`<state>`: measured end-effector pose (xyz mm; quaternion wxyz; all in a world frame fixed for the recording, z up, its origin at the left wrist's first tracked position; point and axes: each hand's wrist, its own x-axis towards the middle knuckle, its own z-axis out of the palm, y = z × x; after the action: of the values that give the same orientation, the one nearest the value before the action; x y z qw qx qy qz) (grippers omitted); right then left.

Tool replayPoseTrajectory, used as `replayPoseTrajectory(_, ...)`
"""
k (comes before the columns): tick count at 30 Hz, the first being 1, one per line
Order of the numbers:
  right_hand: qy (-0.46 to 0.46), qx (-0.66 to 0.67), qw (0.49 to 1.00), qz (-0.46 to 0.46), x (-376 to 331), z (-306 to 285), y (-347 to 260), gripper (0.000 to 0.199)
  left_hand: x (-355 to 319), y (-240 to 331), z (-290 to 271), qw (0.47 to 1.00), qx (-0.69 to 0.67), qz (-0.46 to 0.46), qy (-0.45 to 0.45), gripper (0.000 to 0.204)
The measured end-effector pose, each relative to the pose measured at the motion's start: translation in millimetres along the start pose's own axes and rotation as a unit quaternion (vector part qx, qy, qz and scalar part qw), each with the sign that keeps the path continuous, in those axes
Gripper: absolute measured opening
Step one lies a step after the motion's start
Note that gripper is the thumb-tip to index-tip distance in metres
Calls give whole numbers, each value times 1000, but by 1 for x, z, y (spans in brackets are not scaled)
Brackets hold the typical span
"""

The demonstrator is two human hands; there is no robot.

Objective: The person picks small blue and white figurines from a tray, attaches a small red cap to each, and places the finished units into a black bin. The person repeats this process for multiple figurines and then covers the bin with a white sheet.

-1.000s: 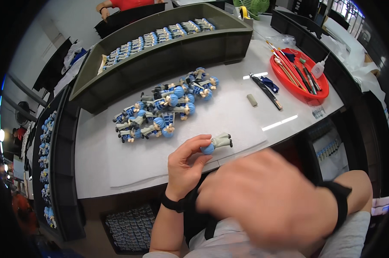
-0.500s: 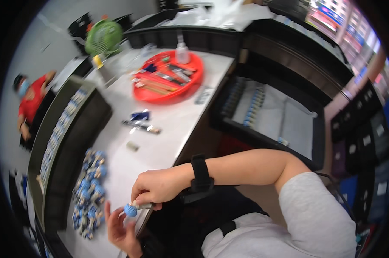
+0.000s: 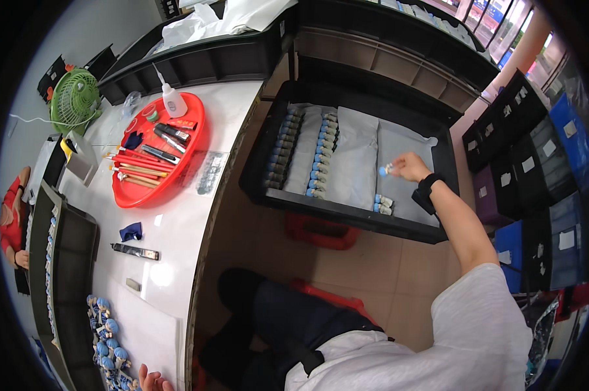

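Observation:
Over the black tray [image 3: 447, 195] on the right, my right hand [image 3: 410, 167] pinches a small blue-haired figurine [image 3: 385, 170] by its lower end. Just below it in the tray lie a few similar figurines [image 3: 383, 204] on white sheeting. Only the fingers of my left hand [image 3: 153, 379] show at the bottom edge, slightly bent and apart with nothing seen in them. A pile of blue-haired figurines [image 3: 110, 342] lies beside it on the white table [image 3: 161, 306].
Rows of figurines [image 3: 322, 156] fill the tray's left part. On the table are a red basin [image 3: 196, 140] of brushes and pens, a white squeeze bottle [image 3: 173, 100], a black pen [image 3: 135, 251] and a dark bin [image 3: 73, 260]. A person [image 3: 11, 221] in red sits far left.
My right hand has swung from the table to the tray, carrying the blue-haired figurine away from my left hand. The view has turned to the right, leaving my left hand at the lower edge.

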<state>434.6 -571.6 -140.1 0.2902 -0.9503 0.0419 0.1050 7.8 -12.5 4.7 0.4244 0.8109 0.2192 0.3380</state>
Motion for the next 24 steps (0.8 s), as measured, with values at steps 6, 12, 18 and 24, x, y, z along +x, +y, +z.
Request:
replayPoseTrajectory(6,-33,-62,994,82,13,40,36,37,2,6,2,1000,25,-17,8,22)
replayPoseTrajectory(12,-111,-78,989,60,15,56,32,35,0,8,6,1000,7,-16,9,21)
replayPoseTrajectory(18,-168,-279,942,-85,27,60,46,29,-4,-11,-3,999,-11,-36,34,37)
replayPoseTrajectory(24,-130,-412,887,-161,41,57,143,49,2,-10,0,995,-79,-46,31,26)
